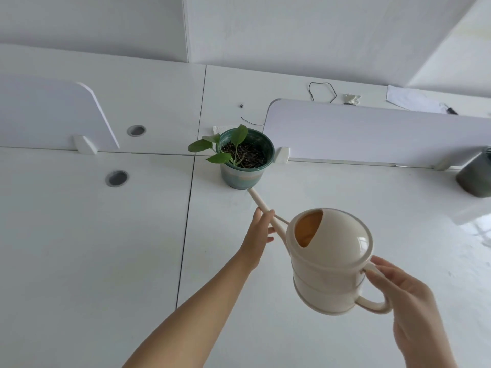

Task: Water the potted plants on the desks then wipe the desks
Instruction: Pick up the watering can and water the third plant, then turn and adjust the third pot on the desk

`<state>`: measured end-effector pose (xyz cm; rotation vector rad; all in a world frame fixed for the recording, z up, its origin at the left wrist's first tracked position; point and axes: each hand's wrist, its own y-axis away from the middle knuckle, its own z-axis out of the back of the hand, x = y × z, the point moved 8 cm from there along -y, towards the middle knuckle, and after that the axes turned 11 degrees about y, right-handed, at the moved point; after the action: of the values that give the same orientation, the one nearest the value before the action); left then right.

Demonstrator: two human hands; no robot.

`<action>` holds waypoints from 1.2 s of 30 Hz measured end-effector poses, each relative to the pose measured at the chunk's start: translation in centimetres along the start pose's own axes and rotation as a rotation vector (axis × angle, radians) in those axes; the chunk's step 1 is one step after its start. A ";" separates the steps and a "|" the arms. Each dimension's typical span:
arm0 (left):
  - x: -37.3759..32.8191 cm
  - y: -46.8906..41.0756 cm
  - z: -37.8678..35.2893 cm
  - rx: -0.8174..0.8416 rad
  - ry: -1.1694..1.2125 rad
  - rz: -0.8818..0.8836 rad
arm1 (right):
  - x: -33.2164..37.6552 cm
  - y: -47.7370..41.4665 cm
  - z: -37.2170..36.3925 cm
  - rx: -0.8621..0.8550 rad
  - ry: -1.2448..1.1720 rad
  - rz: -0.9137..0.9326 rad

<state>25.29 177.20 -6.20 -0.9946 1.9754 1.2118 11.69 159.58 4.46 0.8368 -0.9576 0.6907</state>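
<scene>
Cream plastic watering can (329, 264) held over white desk (93, 248), right hand (406, 296) fingers curled on its loop handle, left hand (259, 235) fingers wrapped around thin spout, spout tip just below green plastic pot with small leafy plant (244, 158) at divider gap

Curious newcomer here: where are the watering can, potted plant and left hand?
watering can (332, 264): head view, its cream body.
potted plant (241, 177): head view, pot's outer wall.
left hand (259, 235): head view, back of hand.
</scene>
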 end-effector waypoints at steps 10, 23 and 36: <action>2.3 5.6 5.8 -0.133 0.108 -0.057 | -7.0 1.1 -1.8 0.216 0.009 -0.078; 1.6 12.2 14.3 -0.344 0.238 -0.257 | -8.8 1.2 -9.2 0.446 0.098 -0.027; 0.4 16.3 19.2 -0.512 0.317 -0.357 | -9.5 2.2 -14.8 0.603 0.178 -0.049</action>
<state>13.58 199.49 -6.71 -1.8052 1.6253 1.4469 12.06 171.98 -8.20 1.2955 -0.5639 1.0149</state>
